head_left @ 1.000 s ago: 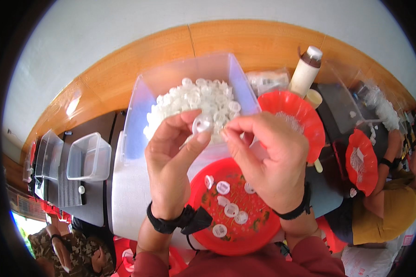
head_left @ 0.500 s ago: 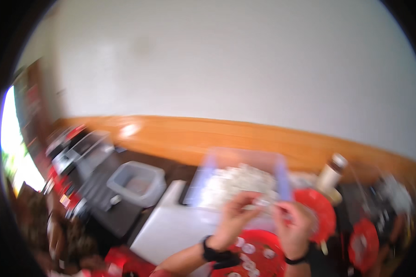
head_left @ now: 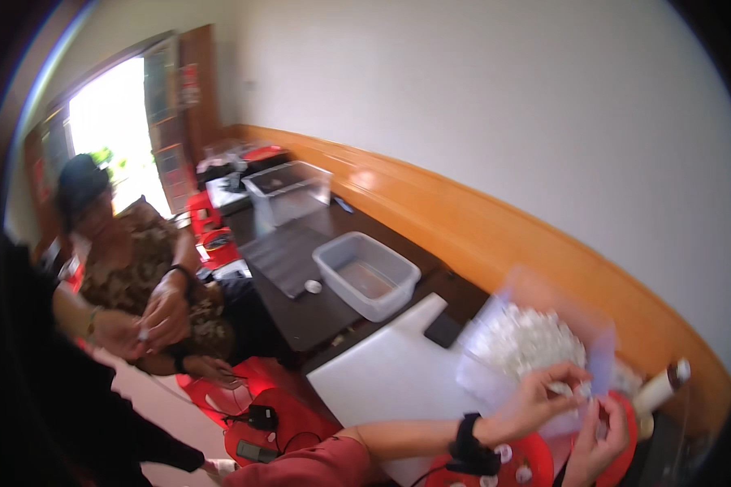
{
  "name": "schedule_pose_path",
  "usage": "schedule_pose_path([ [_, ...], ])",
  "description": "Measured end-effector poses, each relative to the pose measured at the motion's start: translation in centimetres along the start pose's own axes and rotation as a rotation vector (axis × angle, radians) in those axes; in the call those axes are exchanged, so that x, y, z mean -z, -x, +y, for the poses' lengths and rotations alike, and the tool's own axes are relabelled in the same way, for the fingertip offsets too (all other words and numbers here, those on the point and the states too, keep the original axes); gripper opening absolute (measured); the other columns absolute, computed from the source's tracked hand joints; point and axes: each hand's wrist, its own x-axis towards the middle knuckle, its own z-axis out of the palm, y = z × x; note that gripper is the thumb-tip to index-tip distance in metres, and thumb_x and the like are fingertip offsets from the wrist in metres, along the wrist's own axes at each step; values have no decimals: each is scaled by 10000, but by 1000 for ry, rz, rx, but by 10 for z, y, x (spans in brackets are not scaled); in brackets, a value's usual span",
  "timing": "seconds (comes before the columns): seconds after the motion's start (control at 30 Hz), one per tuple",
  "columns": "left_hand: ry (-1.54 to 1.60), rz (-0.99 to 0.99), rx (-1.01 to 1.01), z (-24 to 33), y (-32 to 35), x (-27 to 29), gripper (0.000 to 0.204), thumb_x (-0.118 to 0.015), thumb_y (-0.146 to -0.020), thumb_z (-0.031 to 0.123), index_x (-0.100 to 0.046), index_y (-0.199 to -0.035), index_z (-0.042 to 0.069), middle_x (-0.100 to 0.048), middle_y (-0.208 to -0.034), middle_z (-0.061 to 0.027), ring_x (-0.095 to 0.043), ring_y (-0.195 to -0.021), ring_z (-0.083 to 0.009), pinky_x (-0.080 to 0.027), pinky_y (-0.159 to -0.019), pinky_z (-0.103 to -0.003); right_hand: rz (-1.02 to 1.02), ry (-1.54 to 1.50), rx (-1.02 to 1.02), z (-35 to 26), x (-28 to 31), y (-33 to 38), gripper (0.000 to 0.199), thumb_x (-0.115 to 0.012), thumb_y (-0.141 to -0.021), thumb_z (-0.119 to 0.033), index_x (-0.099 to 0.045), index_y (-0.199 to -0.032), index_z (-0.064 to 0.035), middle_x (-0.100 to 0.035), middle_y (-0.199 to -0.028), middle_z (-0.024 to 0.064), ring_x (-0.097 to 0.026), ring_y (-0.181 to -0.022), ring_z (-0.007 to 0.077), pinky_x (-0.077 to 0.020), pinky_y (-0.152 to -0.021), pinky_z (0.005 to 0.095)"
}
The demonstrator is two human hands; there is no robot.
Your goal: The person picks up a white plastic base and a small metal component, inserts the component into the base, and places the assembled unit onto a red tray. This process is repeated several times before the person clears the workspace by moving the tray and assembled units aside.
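Observation:
In front of a clear bin, my left hand (head_left: pixel 536 398) pinches a small white piece (head_left: pixel 583 390) between thumb and fingertips. Close beside it, my right hand (head_left: pixel 605 434) is closed, its fingertips meeting the same piece; its exact grip is blurred. The bin (head_left: pixel 479 377) holds a heap of small white pieces (head_left: pixel 528 337). Below my hands is a red basin (head_left: pixel 536 458) with several round white pieces in it. Black bands circle my wrists.
A white board (head_left: pixel 382 373) lies left of the bin, with a dark flat object (head_left: pixel 443 331) on it. Beyond stand an empty translucent tub (head_left: pixel 365 276) and a clear box (head_left: pixel 288 195) on the dark table. At left, a seated person (head_left: pixel 130 243) works with their hands.
My view has swung left, showing more of the doorway and the seated person. My hands now appear farther right, with their fingertips closer together at the small white piece.

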Motion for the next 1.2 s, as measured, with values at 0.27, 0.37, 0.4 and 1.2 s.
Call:
schedule_pose_path([
  [0.27,109,155,130,28,-8,19,248,-593,-839,-47,-580,-1082,3,-623,-935,-39,-593,-860,-98,-489,-803,-246,-94,23,40,-6,-16,-21,98,-671,-781,-21,-631,-870,-15,-617,-746,98,-578,-635,227,-441,-588,313],
  [0.37,137,101,185,22,-13,14,219,-609,-842,-18,-571,-1056,12,-635,-933,-49,-604,-858,-116,-490,-804,-263,-82,32,41,1,-9,-20,107,-669,-784,-13,-629,-883,-23,-622,-756,83,-570,-629,215,-435,-588,310],
  [0.4,149,91,191,21,-12,12,208,-616,-843,-3,-571,-1045,17,-638,-935,-52,-607,-859,-120,-490,-804,-269,-83,41,26,2,-6,-18,107,-669,-784,-13,-629,-883,-23,-622,-756,83,-570,-629,215,-435,-588,310],
  [1.2,123,139,206,23,-8,11,135,-633,-827,-32,-571,-941,6,-657,-954,-107,-628,-922,-154,-484,-849,-274,-89,-7,56,7,-4,-17,111,-697,-763,-45,-638,-856,-66,-628,-712,28,-579,-575,158,-381,-586,287],
])
